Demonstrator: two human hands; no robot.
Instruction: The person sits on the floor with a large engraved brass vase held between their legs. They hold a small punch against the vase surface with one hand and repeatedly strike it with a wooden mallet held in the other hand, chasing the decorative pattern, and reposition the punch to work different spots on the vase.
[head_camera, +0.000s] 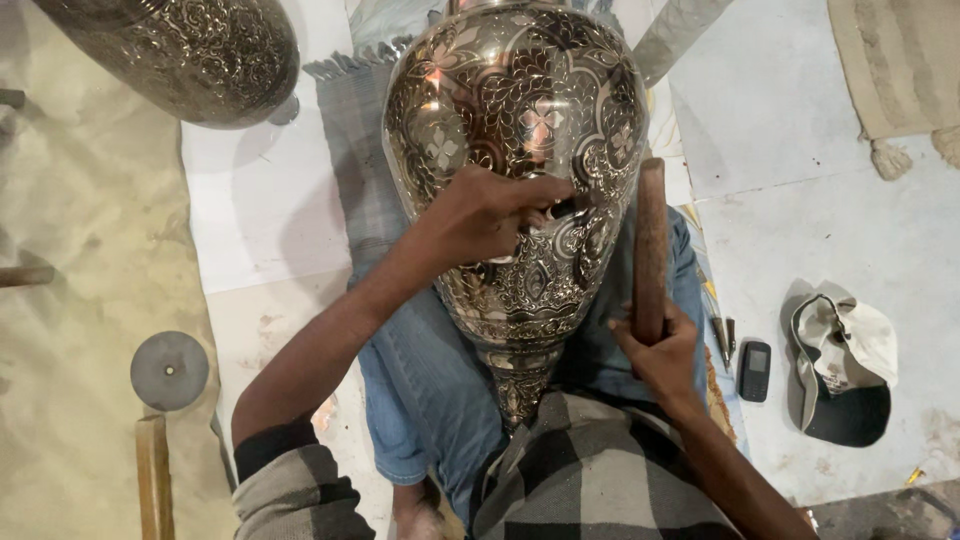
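Note:
A large engraved brass vase (520, 110) lies across my lap on my blue jeans (430, 390), its narrow foot toward my body. My left hand (480, 215) rests on the vase's belly, fingers pinched around a small dark tool pressed to the metal. My right hand (660, 345) grips the lower end of a brown wooden stick (650, 240), which stands upright beside the vase's right flank. Floral patterns cover the whole vase surface.
A second engraved vessel (190, 50) lies at the top left. A round grey disc (169, 370) and a wooden handle (153, 480) sit at the left. To the right lie a small dark phone (754, 371), pointed metal tools (724, 338) and a white and black cap (845, 365).

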